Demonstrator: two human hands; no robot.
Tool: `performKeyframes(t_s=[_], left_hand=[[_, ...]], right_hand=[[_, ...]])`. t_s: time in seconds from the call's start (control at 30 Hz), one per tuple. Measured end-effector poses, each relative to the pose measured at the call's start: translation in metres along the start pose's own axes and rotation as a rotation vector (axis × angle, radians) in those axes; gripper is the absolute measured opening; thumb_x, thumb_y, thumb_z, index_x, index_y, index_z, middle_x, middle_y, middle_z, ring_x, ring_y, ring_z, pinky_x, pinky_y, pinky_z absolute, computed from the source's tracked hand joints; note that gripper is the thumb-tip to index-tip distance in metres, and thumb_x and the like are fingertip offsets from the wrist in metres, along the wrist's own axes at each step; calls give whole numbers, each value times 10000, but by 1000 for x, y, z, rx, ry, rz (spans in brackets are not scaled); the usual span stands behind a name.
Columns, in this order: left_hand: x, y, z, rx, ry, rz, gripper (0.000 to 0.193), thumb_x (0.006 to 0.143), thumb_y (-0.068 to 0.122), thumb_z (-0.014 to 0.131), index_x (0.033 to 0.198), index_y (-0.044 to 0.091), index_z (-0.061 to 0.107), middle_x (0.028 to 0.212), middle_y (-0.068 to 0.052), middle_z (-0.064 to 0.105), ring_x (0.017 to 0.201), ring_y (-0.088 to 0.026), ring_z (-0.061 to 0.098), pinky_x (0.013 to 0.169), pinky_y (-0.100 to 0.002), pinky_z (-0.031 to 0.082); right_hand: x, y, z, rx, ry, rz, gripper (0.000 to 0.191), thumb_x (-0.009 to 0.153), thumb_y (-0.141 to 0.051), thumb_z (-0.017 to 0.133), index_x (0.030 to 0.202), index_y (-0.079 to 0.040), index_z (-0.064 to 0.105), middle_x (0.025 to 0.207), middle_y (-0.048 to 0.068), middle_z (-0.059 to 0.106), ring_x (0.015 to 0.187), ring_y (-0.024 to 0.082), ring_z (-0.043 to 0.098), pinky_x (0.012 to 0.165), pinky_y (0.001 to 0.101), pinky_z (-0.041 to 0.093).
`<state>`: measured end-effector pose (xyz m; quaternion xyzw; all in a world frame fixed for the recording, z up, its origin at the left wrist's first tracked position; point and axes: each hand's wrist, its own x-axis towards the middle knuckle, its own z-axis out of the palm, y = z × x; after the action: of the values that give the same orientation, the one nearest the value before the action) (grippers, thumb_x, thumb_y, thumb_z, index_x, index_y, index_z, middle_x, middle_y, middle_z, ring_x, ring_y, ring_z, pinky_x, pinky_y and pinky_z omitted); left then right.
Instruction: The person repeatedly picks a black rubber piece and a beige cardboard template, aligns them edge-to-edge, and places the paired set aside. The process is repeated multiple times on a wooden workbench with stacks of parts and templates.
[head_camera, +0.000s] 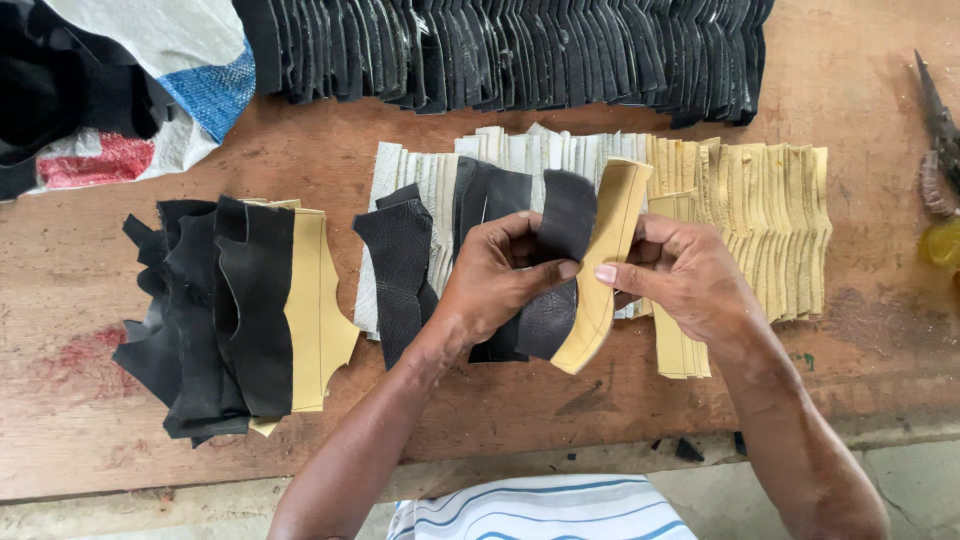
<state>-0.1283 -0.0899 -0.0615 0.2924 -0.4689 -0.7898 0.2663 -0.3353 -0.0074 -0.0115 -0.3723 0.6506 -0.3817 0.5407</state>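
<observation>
Two bare hands work above the brown wooden worktop (620, 400): the left hand (495, 275) and the right hand (690, 280), holding between them one curved black leather piece (560, 260) and one curved tan lining piece (605, 260). One pair of metal scissors (938, 130) lies at the right edge and one white woven sack (170, 70) at the far left corner. The black and tan cut pieces lie in four overlapping groups, too many to count singly.

A person's left hand (497, 278) pinches a curved black leather piece (556, 262) against a curved yellow lining piece (603, 262), which the right hand (683, 278) grips, above the worn wooden workbench (80, 290). A fanned row of black leather pieces (520, 50) lines the far edge; a stack of black and yellow pieces (230, 315) lies left.
</observation>
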Motion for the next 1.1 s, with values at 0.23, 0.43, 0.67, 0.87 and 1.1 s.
performKeyframes(t_s=[0.23, 0.43, 0.67, 0.87, 1.1], left_hand=[[0, -4, 6, -169, 77, -62, 317, 819, -8, 787, 1121, -7, 689, 1025, -105, 769, 932, -142, 741, 872, -282, 652], [-1, -8, 5, -353, 120, -84, 321, 852, -31, 772, 1155, -51, 668, 1051, -147, 753, 938, -154, 728, 872, -285, 635], [0, -5, 3, -416, 118, -131, 349, 839, -42, 763, 1167, -64, 644, 1057, -160, 753, 928, -161, 737, 849, -300, 639], [-2, -4, 4, -270, 123, -76, 295, 850, -18, 776, 1131, -34, 687, 1019, -129, 769, 900, -138, 734, 827, -280, 646], [-2, -4, 7, -188, 98, -37, 282, 870, -8, 776, 1139, -27, 693, 1026, -109, 765, 907, -112, 718, 842, -261, 633]], right_hand=[[5, 10, 6, 32, 53, -108, 238, 811, -5, 800, 1045, 7, 760, 924, 135, 785, 783, 157, 745, 684, 284, 651], [6, 22, 12, 156, 46, -271, 208, 848, -2, 799, 1049, 5, 746, 990, 101, 770, 895, 119, 735, 788, 255, 638], [4, 20, 14, -76, 109, -291, 166, 864, -16, 814, 1020, 10, 761, 943, 105, 779, 818, 105, 706, 688, 230, 599], [7, 19, 13, 10, 80, -226, 218, 854, -24, 791, 1066, -2, 746, 959, 99, 775, 852, 108, 728, 717, 242, 639], [6, 18, 13, 82, 62, -187, 246, 861, -12, 787, 1099, 30, 738, 983, 111, 770, 867, 116, 722, 743, 253, 635]])
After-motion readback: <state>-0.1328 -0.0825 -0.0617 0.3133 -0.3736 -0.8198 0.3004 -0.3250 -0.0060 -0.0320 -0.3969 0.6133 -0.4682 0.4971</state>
